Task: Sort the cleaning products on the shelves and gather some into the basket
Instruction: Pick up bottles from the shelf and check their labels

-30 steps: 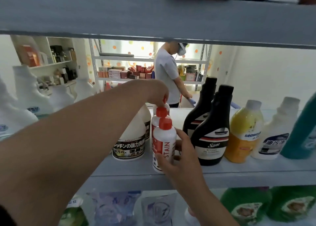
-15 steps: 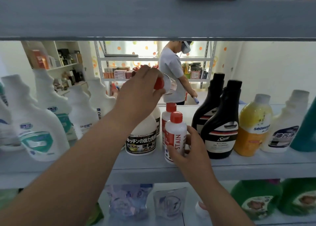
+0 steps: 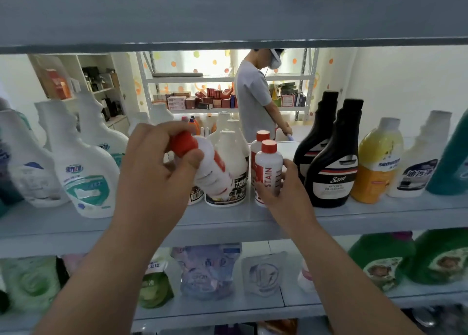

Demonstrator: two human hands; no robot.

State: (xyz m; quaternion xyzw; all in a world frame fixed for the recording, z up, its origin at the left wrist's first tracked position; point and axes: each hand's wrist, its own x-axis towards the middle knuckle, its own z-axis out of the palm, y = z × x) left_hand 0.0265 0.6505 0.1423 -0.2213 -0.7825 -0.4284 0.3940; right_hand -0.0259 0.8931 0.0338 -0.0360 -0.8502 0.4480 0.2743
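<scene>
My left hand [image 3: 154, 167] grips a small white stain-remover bottle with a red cap [image 3: 210, 167], tilted in the air in front of the middle shelf [image 3: 379, 215]. My right hand [image 3: 286, 190] wraps around a second red-capped stain bottle [image 3: 268, 167] that stands upright on the shelf. A third one [image 3: 260, 142] stands right behind it. A white jug with a black label [image 3: 233, 172] stands just left of them, partly hidden by the tilted bottle. No basket is in view.
Two black Sam bottles [image 3: 334, 162], a yellow bottle [image 3: 377, 162] and a white bottle [image 3: 420, 162] stand to the right. White detergent bottles [image 3: 83, 167] fill the left. Refill pouches [image 3: 207, 271] and green bottles [image 3: 379, 261] sit below. A person [image 3: 255, 96] stands behind the shelving.
My left hand lifted a red-capped bottle from the back of the row and brought it forward, tilted, in front of the white jug. My right hand stayed on the front stain bottle.
</scene>
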